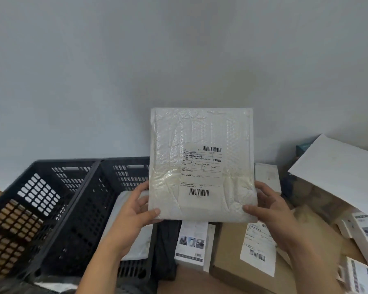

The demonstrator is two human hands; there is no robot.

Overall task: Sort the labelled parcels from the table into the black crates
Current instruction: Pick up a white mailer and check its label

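Left thumb (pixel 155 213) lies across the front lower-left corner of the mailer (pixel 201 164); the other left fingers curl behind that edge. Right thumb (pixel 250 209) lies on the front lower-right corner, with the right fingers behind. Left hand (pixel 134 215) and right hand (pixel 272 211) both grip the mailer, 1 at each bottom corner.

Mailer: white bubble-padded, held upright in the air, face to the camera, above the table's near parcels and partly over the right crate. Label (pixel 201 170) sits right of centre with 2 barcodes; the print is too small to read.

2 black crates side by side at left. Left crate (pixel 30 209): nothing visible inside. Right crate (pixel 106 209): holds a grey bag (pixel 136 247), partly hidden by the left hand.

Below the mailer: a brown box (pixel 227 251) with a white label, and a white box (pixel 191 242) with product photos beside it. Far right: a large white board (pixel 338 168) tilted over more white boxes.
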